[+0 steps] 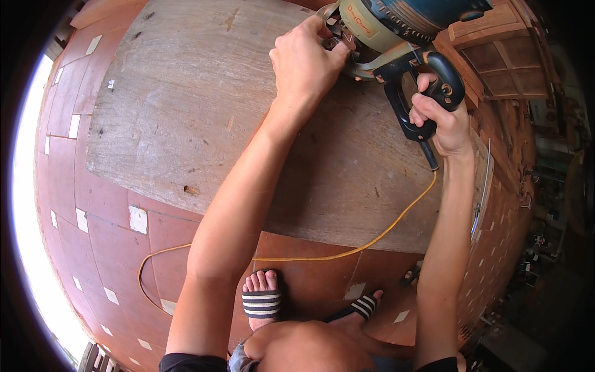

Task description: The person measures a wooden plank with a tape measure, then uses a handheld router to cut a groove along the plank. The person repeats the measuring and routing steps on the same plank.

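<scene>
**My left hand (305,65) and right hand (443,124) are both at the power tool (372,31)**

Far to my left, a bright white strip (28,198) curves along the reddish-brown tiled floor (102,177), which is set with small pale pieces. Next comes the wide wooden board (167,93), grey-brown and scuffed, with a small gouge near its lower edge. A thin yellow cord (310,258) loops on the tiles, passes behind my left forearm and runs on to the right across the board's near edge.

My left arm reaches up over the board. Its thumb and fingers are bent in among the metal parts (346,38) at the near end of the tool; I cannot tell whether the tips are closed on any of them. Below, my left foot wears a striped sandal (260,302), and the other foot, further right, wears its match.

The tool, cream and blue, is at the upper right of the board, its blue motor end pointing up and to the right. I cannot tell what bears its weight. My right fingers are wrapped firmly round its black loop handle (450,73), just above the point where the cord enters.

Beyond that lies brown panelled woodwork (502,56), and at the far right, dark clutter too dim to make out.
</scene>
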### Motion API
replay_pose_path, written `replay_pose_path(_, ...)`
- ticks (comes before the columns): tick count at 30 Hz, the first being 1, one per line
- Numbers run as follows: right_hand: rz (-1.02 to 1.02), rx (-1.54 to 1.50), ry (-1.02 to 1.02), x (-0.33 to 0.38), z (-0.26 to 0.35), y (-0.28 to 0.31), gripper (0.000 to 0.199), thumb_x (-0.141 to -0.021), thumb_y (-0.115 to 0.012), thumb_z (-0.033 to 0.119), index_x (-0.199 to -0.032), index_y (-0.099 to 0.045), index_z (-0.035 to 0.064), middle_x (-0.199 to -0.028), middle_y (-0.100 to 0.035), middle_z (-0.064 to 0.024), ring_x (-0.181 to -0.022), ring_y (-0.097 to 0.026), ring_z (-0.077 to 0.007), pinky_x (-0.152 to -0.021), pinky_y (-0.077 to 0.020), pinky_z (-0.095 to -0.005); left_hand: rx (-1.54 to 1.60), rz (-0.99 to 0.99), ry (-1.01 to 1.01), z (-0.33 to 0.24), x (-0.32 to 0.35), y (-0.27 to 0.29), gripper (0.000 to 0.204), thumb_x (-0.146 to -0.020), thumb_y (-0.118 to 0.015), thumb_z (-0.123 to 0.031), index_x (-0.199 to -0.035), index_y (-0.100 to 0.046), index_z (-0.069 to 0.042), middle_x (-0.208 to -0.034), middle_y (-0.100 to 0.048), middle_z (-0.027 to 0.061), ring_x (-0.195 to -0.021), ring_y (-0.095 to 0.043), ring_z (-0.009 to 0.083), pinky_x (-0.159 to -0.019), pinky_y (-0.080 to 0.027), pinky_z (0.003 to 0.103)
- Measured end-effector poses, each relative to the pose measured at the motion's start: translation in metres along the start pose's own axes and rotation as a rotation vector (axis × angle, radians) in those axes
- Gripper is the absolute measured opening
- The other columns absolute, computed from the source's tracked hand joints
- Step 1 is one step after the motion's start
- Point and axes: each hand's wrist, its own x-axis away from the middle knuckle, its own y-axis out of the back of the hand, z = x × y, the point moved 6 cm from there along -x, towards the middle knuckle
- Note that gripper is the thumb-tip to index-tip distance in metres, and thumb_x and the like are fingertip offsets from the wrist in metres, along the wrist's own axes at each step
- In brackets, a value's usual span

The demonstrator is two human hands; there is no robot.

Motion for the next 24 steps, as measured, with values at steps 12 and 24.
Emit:
replay_pose_path(12,-0.114,-0.073,0.014,0.011,0.004,-0.021,0.015,-0.085,-0.071,-0.002,-0.098,-0.067,0.004,-0.076,-0.061,0.0001,-0.06,-0.056,-0.0079,-0.055,-0.0451,-0.0252,-0.029,0.005,-0.047,0.002,-0.005,-0.002,0.042,-0.074,-0.082,-0.041,-0.093,-0.076,-0.003,-0.07,-0.073,0.0141,-0.073,-0.074,0.0296,-0.078,-0.057,0.041)
replay_pose_path(24,-0.15,0.001,-0.003,0.029,0.003,-0.034,0.015,-0.089,-0.07,-0.001,-0.101,-0.064,0.0052,-0.076,-0.059,0.0001,-0.059,-0.055,-0.0083,-0.058,-0.0474,-0.0261,-0.106,0.098,-0.037,0.007,-0.007,-0.006,0.038,-0.079,-0.078,-0.038,-0.096,-0.077,-0.004,-0.087,-0.078,0.0143,-0.086,-0.076,0.0292,-0.085,-0.057,0.04)
